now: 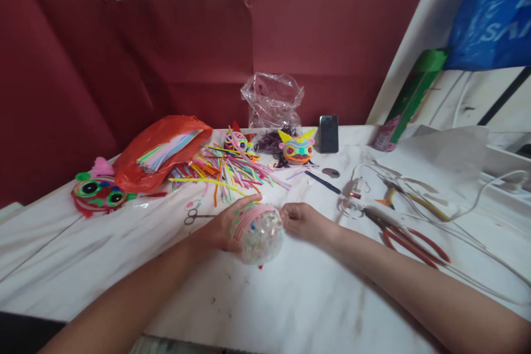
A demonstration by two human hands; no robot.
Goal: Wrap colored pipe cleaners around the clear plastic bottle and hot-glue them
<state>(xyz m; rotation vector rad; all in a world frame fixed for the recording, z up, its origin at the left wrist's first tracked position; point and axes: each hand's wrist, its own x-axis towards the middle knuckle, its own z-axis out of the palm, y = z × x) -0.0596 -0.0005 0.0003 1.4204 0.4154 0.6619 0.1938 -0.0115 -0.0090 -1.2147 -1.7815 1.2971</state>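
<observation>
– Dark red sheeting (186,61) covers much of the wall behind a marbled white desk (290,310). What's in the person's hands?

– A clear round object (264,239), with pink strands banded around its left part and small coloured bits showing. It's over the near middle of the desk.

– Which hand has it?

– The left hand (230,222) is grasping it from the left side. The right hand (301,220) is at its right edge, fingers curled in; I can't tell whether they pinch anything.

– And just beyond?

– Loose fuzzy sticks (230,174) in many colours, heaped beside a red plastic bag (145,168) with pale ones lying on it. Small dark scissors (193,217) lie near the left hand.

– Any faces among all that?

– Three decorated heads: one with green-rimmed eyes (99,194) at far left, one partly behind the heap (238,142), and one with yellow horns (297,150) near an upright phone (329,134).

– What about the right side?

– Red-handled scissors (427,251), yellow-handled pliers (429,207) and white cables (477,240), all near the right forearm. A blue bag (493,16) hangs above.
</observation>
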